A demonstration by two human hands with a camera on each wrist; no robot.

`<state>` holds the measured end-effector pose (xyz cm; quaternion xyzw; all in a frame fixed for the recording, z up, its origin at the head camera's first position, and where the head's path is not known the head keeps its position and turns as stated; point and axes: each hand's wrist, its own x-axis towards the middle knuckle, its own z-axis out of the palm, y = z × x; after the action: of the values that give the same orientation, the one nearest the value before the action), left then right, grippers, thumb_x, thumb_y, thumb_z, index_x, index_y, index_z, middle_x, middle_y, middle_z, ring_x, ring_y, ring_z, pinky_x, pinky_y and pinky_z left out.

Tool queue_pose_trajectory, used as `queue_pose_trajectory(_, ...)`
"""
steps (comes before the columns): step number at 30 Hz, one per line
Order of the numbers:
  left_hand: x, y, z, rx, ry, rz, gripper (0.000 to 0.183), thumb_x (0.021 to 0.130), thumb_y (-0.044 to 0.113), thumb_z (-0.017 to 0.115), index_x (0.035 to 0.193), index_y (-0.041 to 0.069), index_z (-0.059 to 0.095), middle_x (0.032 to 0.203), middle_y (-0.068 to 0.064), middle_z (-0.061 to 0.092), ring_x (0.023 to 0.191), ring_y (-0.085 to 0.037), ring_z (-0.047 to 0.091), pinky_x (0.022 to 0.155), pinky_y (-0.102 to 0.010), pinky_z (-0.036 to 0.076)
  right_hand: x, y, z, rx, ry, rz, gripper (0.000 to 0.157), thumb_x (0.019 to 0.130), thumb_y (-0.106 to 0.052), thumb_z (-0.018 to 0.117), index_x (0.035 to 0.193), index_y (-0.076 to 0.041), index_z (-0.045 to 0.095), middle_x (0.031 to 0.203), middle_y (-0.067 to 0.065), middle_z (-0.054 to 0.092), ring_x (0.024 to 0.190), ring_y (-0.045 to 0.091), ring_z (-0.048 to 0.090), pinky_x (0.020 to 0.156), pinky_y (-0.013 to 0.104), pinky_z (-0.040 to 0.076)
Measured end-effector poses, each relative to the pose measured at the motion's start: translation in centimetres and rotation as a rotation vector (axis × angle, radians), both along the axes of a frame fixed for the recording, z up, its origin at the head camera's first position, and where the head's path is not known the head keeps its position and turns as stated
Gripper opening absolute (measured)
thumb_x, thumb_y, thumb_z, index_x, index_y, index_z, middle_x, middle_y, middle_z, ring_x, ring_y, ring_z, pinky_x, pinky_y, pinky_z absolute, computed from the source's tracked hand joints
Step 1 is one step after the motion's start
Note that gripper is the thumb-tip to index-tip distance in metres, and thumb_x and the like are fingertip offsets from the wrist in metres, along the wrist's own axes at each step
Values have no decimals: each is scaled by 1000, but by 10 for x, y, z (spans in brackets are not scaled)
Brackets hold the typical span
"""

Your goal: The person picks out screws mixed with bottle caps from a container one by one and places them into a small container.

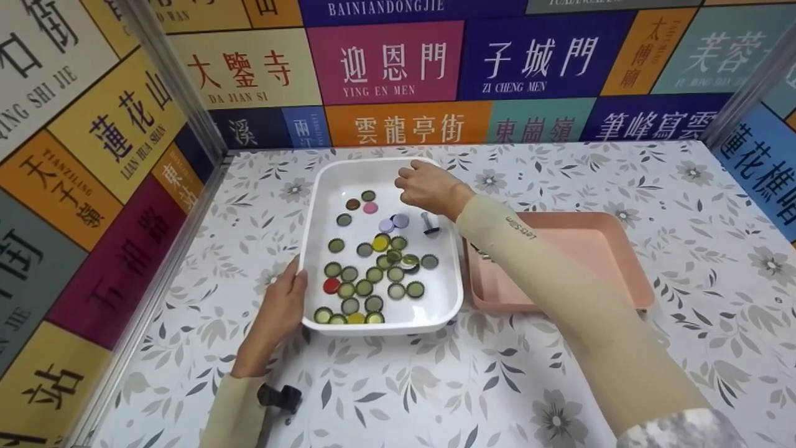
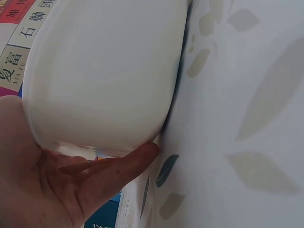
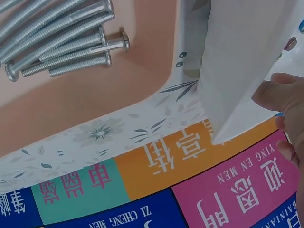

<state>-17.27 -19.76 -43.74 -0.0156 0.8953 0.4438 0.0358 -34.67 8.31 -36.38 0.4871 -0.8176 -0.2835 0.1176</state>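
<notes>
A white rectangular tray [image 1: 461, 274] holds several bottle caps [image 1: 374, 274], mostly with olive or grey insides, plus red, yellow, pink, brown and lilac ones. My left hand [image 1: 283, 305] grips the tray's left side near the front corner. The left wrist view shows its fingers [image 2: 137, 159] along the outer wall. My right hand [image 1: 432, 190] is at the far right part of the tray, its fingers curled by the back rim. I cannot tell whether it pinches anything. Nearby in the tray is a silver, bolt-like piece [image 1: 426, 220] with a dark round end.
A pink tray [image 1: 628, 267] lies to the right of the white one, partly covered by my right forearm. In the right wrist view it holds several long silver bolts [image 3: 61, 42]. Walls with printed signs [image 1: 385, 59] border the patterned tabletop at the back and sides.
</notes>
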Motion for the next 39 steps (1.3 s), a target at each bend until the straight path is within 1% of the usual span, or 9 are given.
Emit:
queue_pose_trajectory(5, 0, 0, 1, 14, -3, 1, 53, 110, 28, 28, 161, 16, 22, 157, -18, 42, 137, -34, 51, 118, -52, 34, -3, -3, -2, 27, -20, -26, 16, 93, -6, 63, 95, -12, 78, 104, 7, 72, 99, 27, 60, 87, 39, 49)
queue_pose_trajectory(9, 1, -1, 0, 17, -12, 5, 53, 110, 29, 28, 161, 18, 21, 156, -16, 44, 133, -32, 55, 117, -52, 36, -5, -5, -6, 59, -31, -52, 16, 92, -7, 64, 96, -12, 78, 105, 6, 73, 100, 26, 61, 88, 39, 48)
queue_pose_trajectory(14, 2, -2, 0, 5, -20, 8, 53, 110, 30, 28, 162, 19, 20, 157, -16, 43, 134, -32, 55, 117, -52, 36, -6, -7, -13, 96, -48, -73, 16, 92, -7, 65, 100, -13, 78, 109, 5, 73, 103, 26, 61, 92, 39, 49)
queue_pose_trajectory(18, 2, -3, 0, 6, 11, -7, 53, 110, 28, 28, 161, 15, 21, 157, -19, 41, 139, -36, 49, 118, -53, 34, -5, -8, -16, 79, -53, -91, 16, 92, -8, 64, 95, -14, 78, 106, 4, 74, 101, 25, 63, 89, 39, 49)
queue_pose_trajectory(21, 2, -2, 0, 7, 21, -13, 53, 110, 27, 28, 161, 14, 21, 156, -20, 42, 138, -36, 50, 117, -53, 35, -3, -7, -18, 55, -62, -99, 16, 91, -9, 64, 92, -15, 78, 103, 3, 75, 98, 24, 64, 87, 38, 49)
queue_pose_trajectory(26, 2, 0, 0, -2, 8, -8, 53, 110, 28, 27, 161, 16, 21, 156, -19, 43, 136, -36, 52, 117, -53, 35, 1, -7, -23, 53, -93, -109, 15, 88, -8, 66, 94, -16, 78, 103, 3, 76, 98, 25, 66, 87, 38, 49)
queue_pose_trajectory(29, 2, -1, -1, 9, 3, -7, 53, 110, 29, 27, 162, 17, 21, 156, -19, 43, 137, -35, 52, 117, -53, 35, 0, -7, -24, 67, -105, -120, 16, 87, -8, 66, 94, -17, 78, 104, 3, 76, 98, 25, 67, 88, 38, 48)
queue_pose_trajectory(34, 2, -2, -1, 22, -20, 3, 53, 110, 30, 28, 162, 19, 20, 156, -18, 44, 135, -35, 53, 118, -52, 34, -2, -9, -24, 87, -86, -130, 17, 88, -7, 66, 93, -17, 79, 102, 1, 77, 94, 24, 69, 89, 38, 49)
queue_pose_trajectory(39, 1, -1, -1, 29, -18, -1, 53, 110, 30, 28, 162, 20, 20, 156, -17, 44, 135, -34, 54, 118, -52, 34, 0, -7, -27, 101, -76, -109, 17, 89, -7, 65, 93, -15, 79, 101, 1, 77, 95, 23, 67, 91, 38, 50)
